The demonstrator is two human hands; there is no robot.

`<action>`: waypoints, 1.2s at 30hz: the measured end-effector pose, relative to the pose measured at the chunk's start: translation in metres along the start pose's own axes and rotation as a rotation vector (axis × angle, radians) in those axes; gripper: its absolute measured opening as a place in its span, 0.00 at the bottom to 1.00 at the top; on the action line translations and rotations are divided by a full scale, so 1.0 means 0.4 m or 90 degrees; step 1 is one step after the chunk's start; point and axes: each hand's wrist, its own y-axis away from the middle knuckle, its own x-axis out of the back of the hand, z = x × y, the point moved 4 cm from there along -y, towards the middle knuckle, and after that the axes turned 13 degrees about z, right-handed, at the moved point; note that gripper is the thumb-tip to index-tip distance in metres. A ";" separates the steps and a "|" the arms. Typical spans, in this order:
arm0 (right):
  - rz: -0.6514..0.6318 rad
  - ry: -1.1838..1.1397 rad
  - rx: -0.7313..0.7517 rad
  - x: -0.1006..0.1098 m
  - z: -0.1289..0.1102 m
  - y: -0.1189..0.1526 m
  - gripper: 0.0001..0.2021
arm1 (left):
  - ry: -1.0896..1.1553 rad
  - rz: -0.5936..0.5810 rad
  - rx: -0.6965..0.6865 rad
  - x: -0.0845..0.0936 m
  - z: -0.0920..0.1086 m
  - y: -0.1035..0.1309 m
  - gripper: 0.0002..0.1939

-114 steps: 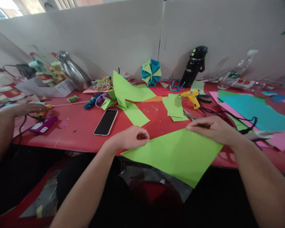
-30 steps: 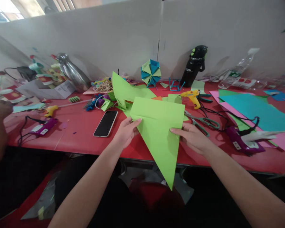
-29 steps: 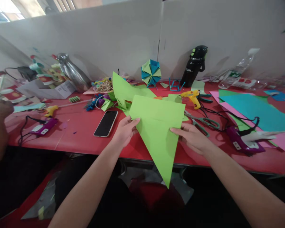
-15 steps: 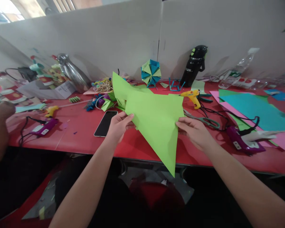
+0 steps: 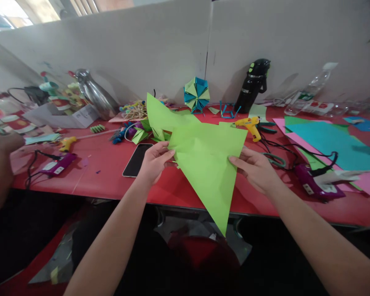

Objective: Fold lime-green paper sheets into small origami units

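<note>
A sheet of lime-green paper point(image 5: 208, 164) is held up over the table's front edge, its lower corner pointing down. My left hand point(image 5: 156, 161) pinches its left edge between thumb and fingers. On the opposite edge my right hand point(image 5: 255, 166) grips it, thumb in front and fingers behind. Another green paper piece point(image 5: 165, 113) rises behind the sheet; whether the two are joined I cannot tell. A phone point(image 5: 137, 159) lies left of my left hand. Beyond my right hand are scissors point(image 5: 274, 160), partly hidden, and a yellow glue gun point(image 5: 249, 125).
A red table point(image 5: 105, 185) runs across the view. At the back stand a paper ball point(image 5: 196, 94), a black bottle point(image 5: 253, 85) and a steel flask point(image 5: 95, 94). Coloured sheets point(image 5: 336, 144) and a purple power strip point(image 5: 317, 183) lie right. Another person's hand point(image 5: 1, 152) is at left.
The sheet's right side has shifted right and bent, and my right thumb now lies further over it. The sheet covers more of the scissors. My left hand has barely moved.
</note>
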 end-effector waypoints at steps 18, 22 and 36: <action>-0.088 0.236 0.216 0.045 -0.053 -0.007 0.09 | 0.049 -0.037 0.106 0.009 0.020 -0.007 0.03; -0.138 0.266 0.285 0.043 -0.072 0.005 0.14 | 0.049 -0.058 0.141 0.007 0.015 -0.009 0.14; -0.192 0.247 0.022 0.040 -0.053 -0.011 0.12 | -0.137 -0.097 -0.004 -0.008 0.022 -0.002 0.29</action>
